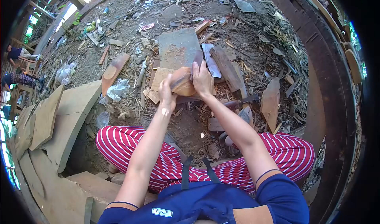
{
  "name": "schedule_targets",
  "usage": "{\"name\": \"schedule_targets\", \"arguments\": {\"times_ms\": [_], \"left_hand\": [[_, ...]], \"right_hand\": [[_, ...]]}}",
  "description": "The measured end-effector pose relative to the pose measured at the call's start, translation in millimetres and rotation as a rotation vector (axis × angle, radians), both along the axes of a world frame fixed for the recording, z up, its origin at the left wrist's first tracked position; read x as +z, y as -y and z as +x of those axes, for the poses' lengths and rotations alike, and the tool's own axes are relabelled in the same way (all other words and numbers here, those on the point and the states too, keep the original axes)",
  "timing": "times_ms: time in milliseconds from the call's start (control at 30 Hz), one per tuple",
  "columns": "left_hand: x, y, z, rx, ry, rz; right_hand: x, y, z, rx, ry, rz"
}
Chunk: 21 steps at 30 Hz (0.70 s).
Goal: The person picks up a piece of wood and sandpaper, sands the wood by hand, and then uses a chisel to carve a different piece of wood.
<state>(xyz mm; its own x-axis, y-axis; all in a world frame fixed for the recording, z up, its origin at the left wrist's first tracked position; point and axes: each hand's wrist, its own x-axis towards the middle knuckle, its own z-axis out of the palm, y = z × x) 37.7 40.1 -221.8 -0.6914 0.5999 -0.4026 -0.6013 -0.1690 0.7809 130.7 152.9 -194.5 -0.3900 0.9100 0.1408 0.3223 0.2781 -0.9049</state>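
A rounded, carved piece of wood (183,81) with a darker patch is held in front of me, over some flat boards. My left hand (166,92) is closed around its left side. My right hand (202,79) is at its right side, gripping a dark brown flat piece (198,57) that stands up between thumb and fingers. That flat piece touches or nearly touches the wood; its exact kind cannot be made out. Beneath and beyond lies a grey board (174,40) sprinkled with reddish shavings.
A tool with a dark head (250,98) lies beside my right forearm. Right of the board rests a weathered wood block (224,64). Shaped wood pieces (114,70) (270,103), plastic bags (118,90) and chips litter the ground. Large planks (73,117) stand left; people (19,54) sit far left.
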Motion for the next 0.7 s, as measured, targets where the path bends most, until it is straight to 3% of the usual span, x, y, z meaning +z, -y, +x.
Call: {"name": "schedule_targets", "arguments": {"times_ms": [33, 67, 100, 167, 233, 300, 367, 433, 500, 567, 600, 633, 700], "left_hand": [[3, -5, -6, 0.079, 0.017, -0.003], [5, -9, -9, 0.185, -0.141, -0.065], [4, -13, -17, 0.185, -0.134, -0.071], [2, -12, -37, 0.152, -0.424, -0.150], [10, -17, -42, 0.164, -0.455, -0.197], [14, -24, -44, 0.186, -0.508, -0.275], [9, -36, -50, 0.195, -0.520, -0.292], [6, -50, -56, 0.281, -0.566, -0.436], [3, -54, -49, 0.249, -0.560, -0.502], [-2, -57, -37, 0.445, -0.743, -0.362], [-6, -48, -28, 0.201, -0.891, -0.507], [-10, -47, -24, 0.183, -0.891, -0.522], [-19, -43, -11, 0.055, -1.222, -0.516]], "right_hand": [[-7, 4, 5, 0.002, 0.006, -0.002], [-17, 10, 11, 0.003, -0.002, 0.069], [-24, 16, 17, 0.000, -0.012, 0.138], [-33, 27, 26, 0.024, -0.064, 0.180], [-37, 28, 26, -0.019, -0.058, 0.336], [-47, 18, 25, -0.030, -0.080, 0.129], [-7, 14, 24, 0.161, -0.176, -0.366], [-15, 21, 19, 0.110, -0.046, -0.102], [-29, 25, 23, 0.159, -0.038, -0.240], [-36, 27, 27, 0.152, -0.145, -0.136], [-33, 24, 26, 0.141, -0.149, -0.143], [-24, 25, 27, 0.198, -0.158, -0.125], [-8, 21, 30, 0.260, -0.158, -0.124]]}}
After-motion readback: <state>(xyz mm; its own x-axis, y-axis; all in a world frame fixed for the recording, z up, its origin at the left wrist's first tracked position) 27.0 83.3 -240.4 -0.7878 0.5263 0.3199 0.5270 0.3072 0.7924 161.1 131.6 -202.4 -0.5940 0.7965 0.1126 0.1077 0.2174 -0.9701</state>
